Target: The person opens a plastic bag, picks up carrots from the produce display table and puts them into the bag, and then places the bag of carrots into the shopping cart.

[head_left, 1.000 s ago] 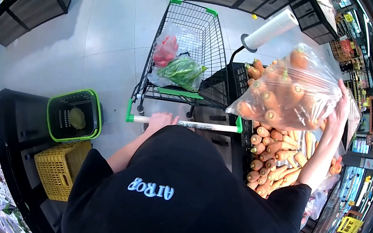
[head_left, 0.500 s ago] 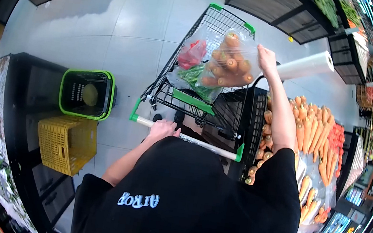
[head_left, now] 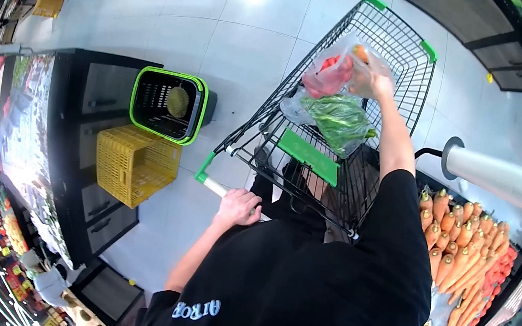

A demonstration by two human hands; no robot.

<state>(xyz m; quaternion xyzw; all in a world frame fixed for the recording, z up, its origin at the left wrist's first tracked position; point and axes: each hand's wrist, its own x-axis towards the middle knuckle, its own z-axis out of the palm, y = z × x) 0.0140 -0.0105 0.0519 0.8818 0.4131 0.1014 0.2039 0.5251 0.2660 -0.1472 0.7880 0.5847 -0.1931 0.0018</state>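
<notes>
My left hand point(head_left: 239, 207) is closed on the white handle bar point(head_left: 215, 186) of a black wire shopping cart point(head_left: 412, 84) with green corners. Down inside the cart, my right hand point(head_left: 373, 84) grips a clear plastic bag of carrots point(head_left: 361, 53), and the hand and forearm cover part of it. A bag with red contents point(head_left: 328, 76) lies to the left of it. Nearer to me is a bag of leafy greens point(head_left: 341, 122), behind the green flap point(head_left: 307, 155) of the cart.
Left of the cart stand a black and green basket point(head_left: 143, 101) holding a spiky fruit point(head_left: 177, 102) and a yellow crate point(head_left: 116, 159), beside a dark display stand point(head_left: 77, 97). At right are a plastic bag roll point(head_left: 496, 177) and piled carrots point(head_left: 471, 259).
The bag of carrots has gone from above the cart down into it with my right hand. The view has turned, so the cart shows farther right. My left hand stays on the handle.
</notes>
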